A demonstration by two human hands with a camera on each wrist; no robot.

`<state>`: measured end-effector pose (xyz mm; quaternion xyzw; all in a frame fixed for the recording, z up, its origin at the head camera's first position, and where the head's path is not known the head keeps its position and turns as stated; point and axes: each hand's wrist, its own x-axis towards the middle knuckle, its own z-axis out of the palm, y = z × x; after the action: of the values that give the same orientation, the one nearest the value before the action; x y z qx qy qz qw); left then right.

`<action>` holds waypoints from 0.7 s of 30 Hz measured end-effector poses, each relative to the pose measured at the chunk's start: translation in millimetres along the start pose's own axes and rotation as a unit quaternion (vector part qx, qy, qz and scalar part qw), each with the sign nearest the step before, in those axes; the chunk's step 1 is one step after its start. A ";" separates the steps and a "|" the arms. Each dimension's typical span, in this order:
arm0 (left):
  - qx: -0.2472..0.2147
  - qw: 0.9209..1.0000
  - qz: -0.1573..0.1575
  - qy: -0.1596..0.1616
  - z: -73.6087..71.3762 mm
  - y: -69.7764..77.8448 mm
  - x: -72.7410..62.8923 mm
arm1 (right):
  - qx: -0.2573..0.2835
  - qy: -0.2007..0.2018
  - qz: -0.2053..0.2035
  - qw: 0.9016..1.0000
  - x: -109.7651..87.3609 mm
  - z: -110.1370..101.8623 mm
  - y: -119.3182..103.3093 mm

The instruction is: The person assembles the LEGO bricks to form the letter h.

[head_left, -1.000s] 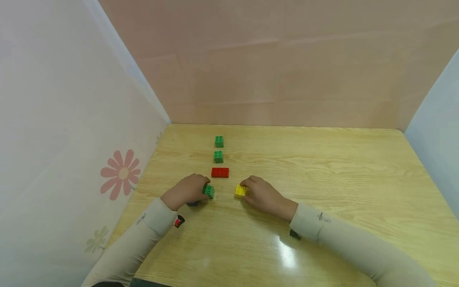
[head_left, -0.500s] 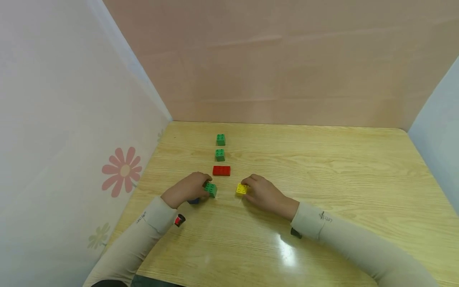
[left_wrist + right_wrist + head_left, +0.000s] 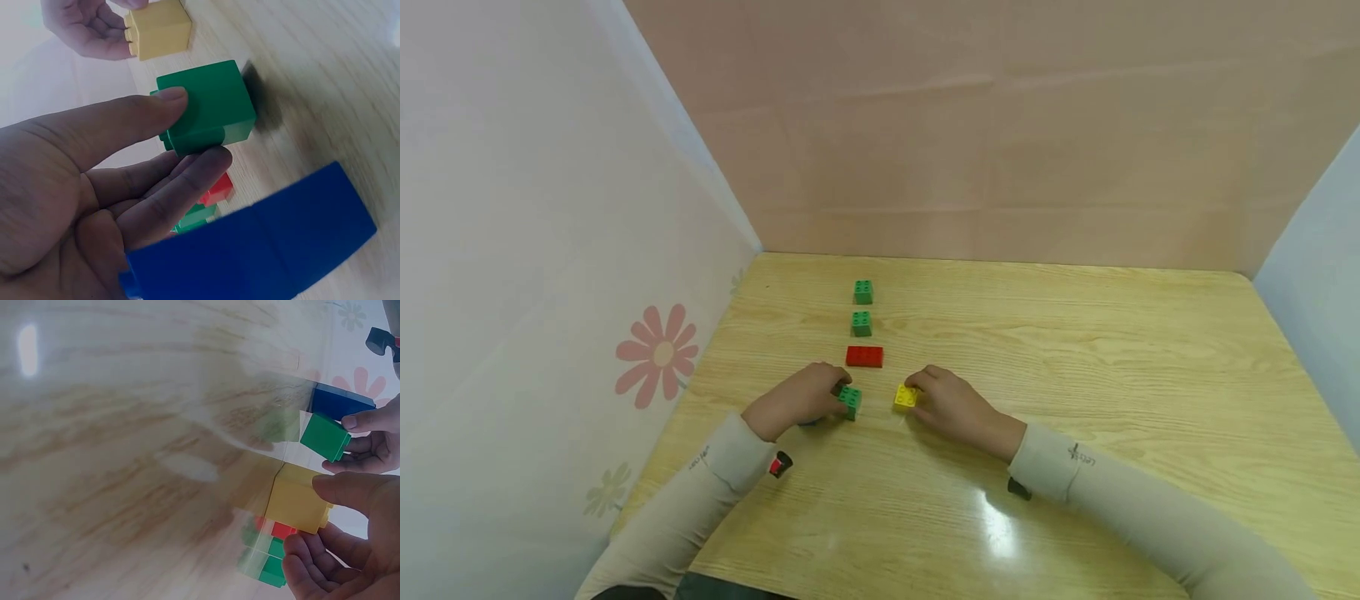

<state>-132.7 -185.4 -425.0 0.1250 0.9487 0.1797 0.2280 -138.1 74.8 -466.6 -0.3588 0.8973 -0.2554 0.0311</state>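
Observation:
My left hand point(image 3: 801, 396) pinches a green toy building block point(image 3: 850, 402) between thumb and fingers, studs up, close over the table. In the left wrist view the thumb lies on one side of this green block point(image 3: 215, 103) and a fingertip on another. A longer blue block point(image 3: 262, 244) sits beside that hand, mostly hidden under it in the head view. To the right, my right hand point(image 3: 957, 408) holds a yellow block point(image 3: 905, 397) by its right side, thumb and fingers at opposite faces. A small gap separates the green and yellow blocks.
Beyond the hands, a red block point(image 3: 865, 357) and two more green blocks, the nearer point(image 3: 861, 323) and the farther point(image 3: 863, 292), form a line going away on the wooden table point(image 3: 1075, 350). A flowered white wall point(image 3: 550, 208) borders the left side.
My left hand has shifted slightly right with the green block, narrowing the gap to the yellow one. My right hand stays in place. The head view has tilted a little.

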 end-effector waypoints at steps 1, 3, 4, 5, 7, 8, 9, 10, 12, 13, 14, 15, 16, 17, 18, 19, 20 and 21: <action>-0.002 1.000 -0.001 0.000 0.5 1.4 -0.7 | 0.001 -0.001 0.000 1.000 -0.1 -0.1 -0.2; -0.008 1.000 -0.001 0.000 1.7 4.0 -1.6 | 0.002 0.002 0.000 1.000 -0.4 0.2 -0.5; -0.007 1.000 -0.001 0.001 2.6 5.1 -2.0 | 0.002 0.001 0.000 1.000 -0.6 0.3 -0.7; -0.003 1.000 0.001 0.002 3.8 5.7 -2.2 | 0.002 -0.001 -0.001 1.000 -0.6 0.5 -0.7; 0.004 1.000 0.003 0.004 5.8 7.1 -2.2 | 0.003 -0.002 -0.003 1.000 -0.9 0.7 -1.0; 0.005 1.000 0.006 0.005 6.6 7.9 -1.9 | 0.003 -0.004 -0.003 1.000 -1.0 0.6 -1.2; 0.005 1.000 0.009 0.005 7.5 8.8 -1.8 | 0.002 -0.008 -0.002 1.000 -1.2 0.3 -1.4; 0.006 1.000 0.009 0.005 8.4 9.7 -1.7 | 0.000 -0.012 0.000 1.000 -1.3 0.2 -1.4; 0.005 1.000 0.014 0.006 9.6 12.1 -1.9 | -0.002 -0.016 0.002 1.000 -1.6 -0.2 -1.4; 0.001 1.000 0.017 0.008 10.2 13.5 -2.1 | -0.003 -0.017 0.004 1.000 -1.8 -0.4 -1.5; 0.000 1.000 0.021 0.009 11.0 14.6 -2.2 | -0.003 -0.017 0.004 1.000 -2.0 -0.5 -1.5; -0.001 1.000 0.024 0.011 11.9 15.5 -2.4 | -0.002 -0.016 0.004 1.000 -2.2 -0.6 -1.6; -0.001 1.000 0.027 0.013 12.9 16.4 -2.5 | -0.001 -0.015 0.003 1.000 -2.4 -0.9 -1.9; -0.001 0.999 0.030 0.014 14.0 17.4 -2.5 | 0.000 -0.014 0.003 1.000 -2.7 -1.1 -2.1; 0.000 0.999 0.033 0.016 15.4 18.1 -2.1 | 0.000 -0.013 0.002 1.000 -3.0 -1.2 -2.3; 0.001 0.999 0.036 0.019 16.8 19.0 -1.8 | 0.001 -0.012 0.002 1.000 -3.2 -1.4 -2.5; 0.005 0.999 0.040 0.022 18.1 20.1 -1.5 | 0.001 -0.012 0.002 1.000 -3.6 -1.4 -2.6; 0.007 0.999 0.041 0.024 19.4 21.3 -1.0 | 0.001 -0.012 0.005 1.000 -3.9 -1.6 -2.7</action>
<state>-119.3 -161.0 -432.2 0.1607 0.9492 0.1854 0.1971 -133.9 76.5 -464.4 -0.3577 0.8982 -0.2519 0.0437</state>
